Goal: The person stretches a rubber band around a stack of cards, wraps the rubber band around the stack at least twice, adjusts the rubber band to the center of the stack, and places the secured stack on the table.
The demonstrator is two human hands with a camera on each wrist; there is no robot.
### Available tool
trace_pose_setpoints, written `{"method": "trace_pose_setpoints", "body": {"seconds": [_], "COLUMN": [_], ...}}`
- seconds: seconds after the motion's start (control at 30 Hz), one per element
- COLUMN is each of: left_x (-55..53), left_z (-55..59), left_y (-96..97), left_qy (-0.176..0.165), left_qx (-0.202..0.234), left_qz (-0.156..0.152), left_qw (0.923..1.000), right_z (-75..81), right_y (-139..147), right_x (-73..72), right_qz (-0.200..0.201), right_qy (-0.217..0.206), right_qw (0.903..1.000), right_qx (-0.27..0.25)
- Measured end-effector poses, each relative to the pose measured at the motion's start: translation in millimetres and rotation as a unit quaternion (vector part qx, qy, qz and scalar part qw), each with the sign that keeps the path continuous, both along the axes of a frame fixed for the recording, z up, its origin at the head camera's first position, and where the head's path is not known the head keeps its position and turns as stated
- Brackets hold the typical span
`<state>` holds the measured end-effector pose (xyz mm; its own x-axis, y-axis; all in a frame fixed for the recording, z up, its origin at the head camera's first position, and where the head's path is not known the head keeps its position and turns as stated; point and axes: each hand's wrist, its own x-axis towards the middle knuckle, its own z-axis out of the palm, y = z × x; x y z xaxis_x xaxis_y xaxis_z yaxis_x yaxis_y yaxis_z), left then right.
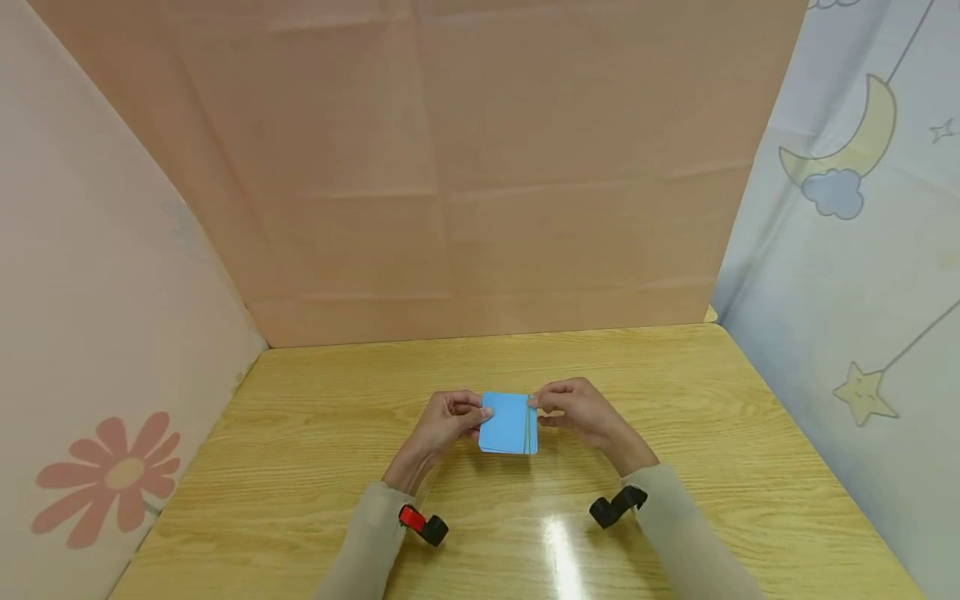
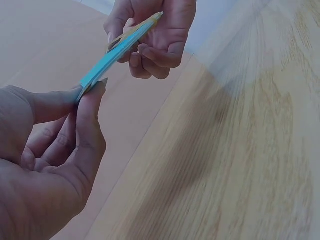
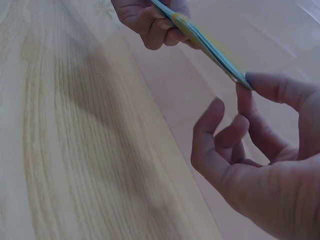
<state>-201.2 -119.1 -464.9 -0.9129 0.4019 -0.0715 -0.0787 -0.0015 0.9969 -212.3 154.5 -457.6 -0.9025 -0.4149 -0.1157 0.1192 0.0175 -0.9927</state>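
A thin stack of blue cards point(image 1: 501, 423) is held up above the table between both hands. My left hand point(image 1: 441, 422) pinches its left edge, thumb lying on the blue face. At the upper right corner, my right hand point(image 1: 587, 414) pinches the stack between thumb and index finger, close to a yellowish rubber band point(image 1: 527, 427). The band runs in strands across the stack near its right side. Seen edge-on in the right wrist view, the cards point(image 3: 215, 50) show several layers, and the other right fingers curl loosely below.
The wood-grain table point(image 1: 337, 392) spreads beneath both hands. Behind it hangs a plain peach cloth point(image 1: 480, 208). A cloth with a flower point(image 1: 123, 472) stands at the left, and one with a moon point(image 1: 862, 133) at the right.
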Motion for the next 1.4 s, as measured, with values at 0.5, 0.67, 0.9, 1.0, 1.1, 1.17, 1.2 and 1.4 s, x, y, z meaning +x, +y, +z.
{"method": "trace_pose_setpoints", "body": {"seconds": [0.5,0.67,0.9,1.0,1.1,1.17,1.2,1.4], "left_x": [-0.7,-0.2,-1.5,-1.3,-0.2,0.9,1.4,2.6], "left_z": [-0.6,-1.1,-4.0,-5.5,-6.2,-6.7,-7.1,-10.9], "left_y": [1.3,1.0,0.9,0.5,-0.3,-0.8,-1.0,-1.2], "left_qy": [-0.01,-0.003,-0.013,-0.016,-0.015,-0.016,-0.015,-0.014], "left_qx": [-0.015,-0.015,-0.025,-0.028,-0.03,-0.032,-0.034,-0.048], "left_qz": [0.033,0.041,0.043,0.047,0.049,0.05,0.05,0.053], "left_qw": [0.9993,0.999,0.9987,0.9984,0.9982,0.9981,0.9981,0.9973], "right_z": [-2.7,-2.0,-2.8,-2.9,-2.9,-3.0,-3.3,-3.2], "right_y": [-2,-1,-3,-4,-5,-5,-6,-4], "right_x": [2.0,4.1,4.5,4.5,4.3,4.3,4.3,5.2], "right_qz": [0.031,0.023,0.011,0.005,0.002,-0.001,-0.001,-0.008], "right_qy": [-0.016,-0.018,-0.003,0.01,0.023,0.027,0.029,0.036], "right_qw": [0.9992,0.9991,0.9999,0.9996,0.999,0.9986,0.9984,0.9974], "right_qx": [-0.018,-0.032,0.008,0.025,0.038,0.046,0.048,0.061]}}
